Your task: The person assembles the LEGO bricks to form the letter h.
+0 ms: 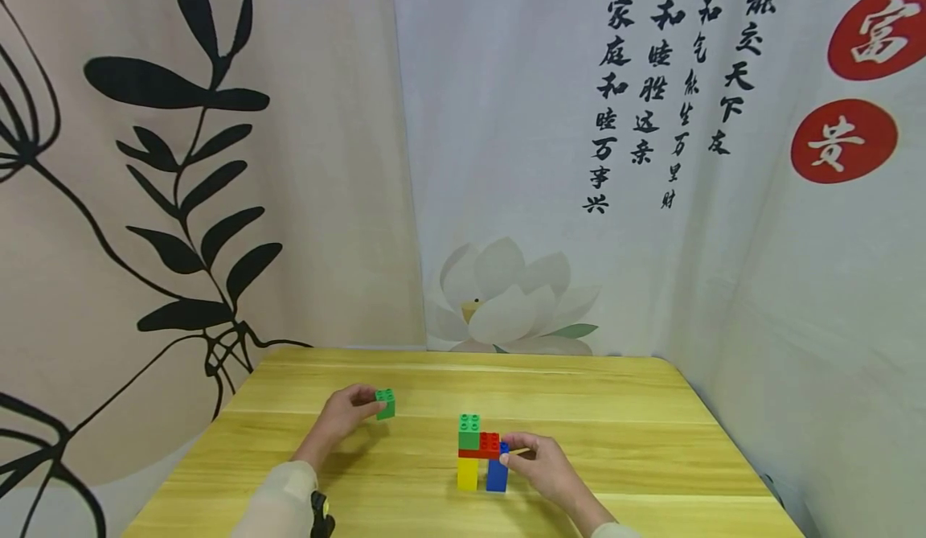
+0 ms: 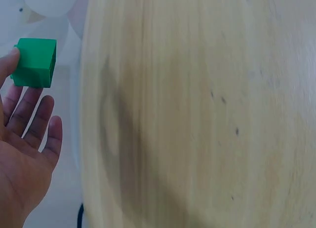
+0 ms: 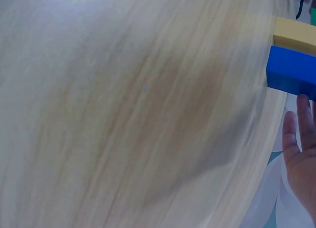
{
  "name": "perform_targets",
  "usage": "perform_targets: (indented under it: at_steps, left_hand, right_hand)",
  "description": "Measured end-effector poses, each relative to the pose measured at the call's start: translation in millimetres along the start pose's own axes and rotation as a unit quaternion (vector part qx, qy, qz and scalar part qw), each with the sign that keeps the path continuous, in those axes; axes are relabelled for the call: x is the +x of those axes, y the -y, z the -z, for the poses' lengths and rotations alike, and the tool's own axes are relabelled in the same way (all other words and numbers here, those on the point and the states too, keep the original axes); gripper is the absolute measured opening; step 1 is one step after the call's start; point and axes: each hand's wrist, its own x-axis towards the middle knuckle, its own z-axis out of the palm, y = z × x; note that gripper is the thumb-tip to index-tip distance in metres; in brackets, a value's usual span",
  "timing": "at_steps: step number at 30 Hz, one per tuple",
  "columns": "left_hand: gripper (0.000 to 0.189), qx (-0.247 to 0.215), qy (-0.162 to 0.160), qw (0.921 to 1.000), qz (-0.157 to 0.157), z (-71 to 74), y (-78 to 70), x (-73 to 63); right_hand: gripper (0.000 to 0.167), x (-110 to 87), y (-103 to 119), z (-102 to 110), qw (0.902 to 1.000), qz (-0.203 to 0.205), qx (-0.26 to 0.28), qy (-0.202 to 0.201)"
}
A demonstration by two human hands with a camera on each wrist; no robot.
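My left hand (image 1: 343, 419) pinches a green toy brick (image 1: 386, 404) between thumb and fingers, raised over the left of the table. In the left wrist view, this green brick (image 2: 35, 62) lies against the thumb, its other fingers spread loosely. Right of centre stands a small brick structure: a yellow pillar (image 1: 467, 474) and a blue pillar (image 1: 496, 478) side by side, red bricks (image 1: 479, 452) bridging them, and a studded green brick (image 1: 469, 432) on the left top. My right hand (image 1: 544, 464) pinches a blue brick (image 1: 504, 447) at the structure's right end with thumb and index.
The wooden table (image 1: 608, 397) reaches back to a printed curtain (image 1: 506, 160) with plants and writing. In the right wrist view, yellow (image 3: 296, 35) and blue (image 3: 291, 72) blocks stand side by side at the right edge.
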Motion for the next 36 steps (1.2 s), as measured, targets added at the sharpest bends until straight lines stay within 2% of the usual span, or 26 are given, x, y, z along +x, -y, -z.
perform_targets:
  at_steps: [9,15,20,36]
  left_hand:
    - [0.034,-0.024,0.020,0.9994,-0.017,-13.3,-18.1,-1.2]
    - [0.033,-0.011,0.047,0.9980,-0.040,-18.2,-29.7,-6.2]
    - [0.037,-0.002,0.057,0.9967,-0.058,-21.7,-42.5,-10.5]
    - [0.037,-0.040,0.083,0.9930,-0.074,-32.8,-79.7,-20.8]
  right_hand:
    - [0.043,0.1,0,1,1.0000,0.002,0.003,0.003]
    - [0.044,-0.3,0,1,1.0000,-0.004,0.000,0.001]
    - [0.043,-1.0,0,1,1.0000,0.002,0.002,0.001]
    - [0.044,-0.5,1,1,1.0000,-0.004,0.000,0.004]
